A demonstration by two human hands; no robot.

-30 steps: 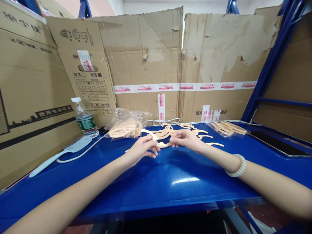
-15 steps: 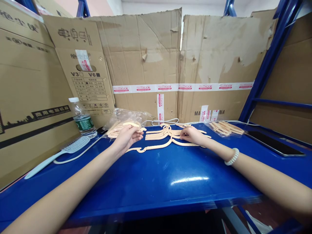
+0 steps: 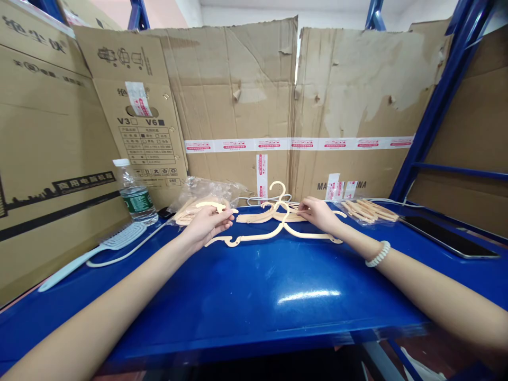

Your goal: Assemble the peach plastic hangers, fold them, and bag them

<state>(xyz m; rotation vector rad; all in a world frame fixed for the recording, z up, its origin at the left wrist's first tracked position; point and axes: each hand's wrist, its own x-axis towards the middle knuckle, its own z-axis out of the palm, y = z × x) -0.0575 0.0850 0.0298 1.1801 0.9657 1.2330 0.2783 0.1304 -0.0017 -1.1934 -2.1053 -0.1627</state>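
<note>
My left hand [image 3: 213, 225] pinches a short, curved cream hanger end piece [image 3: 210, 204] above the left side of the table. My right hand [image 3: 317, 212] has its fingers closed on the right arm of a cream plastic hanger, whose hook [image 3: 278, 185] stands raised. Below that hook lie more hanger bodies [image 3: 254, 217], overlapping; how many is hard to make out. In front of both hands a cream hanger [image 3: 260, 237] lies flat, with a hooked end piece [image 3: 222, 241] at its left tip. The fingers partly hide the pieces they hold.
On the blue table [image 3: 254, 296] at left are a clear plastic bag [image 3: 194, 193] with cream pieces, a water bottle [image 3: 137, 198] and a hairbrush [image 3: 123, 236]. Another bag of pieces [image 3: 367, 210] and a dark phone [image 3: 448, 236] lie right. Cardboard [image 3: 238, 79] walls the back.
My right hand has lifted a hanger from the stack, its hook now upright. My left hand keeps its end piece almost in place. The front hanger still lies on the table.
</note>
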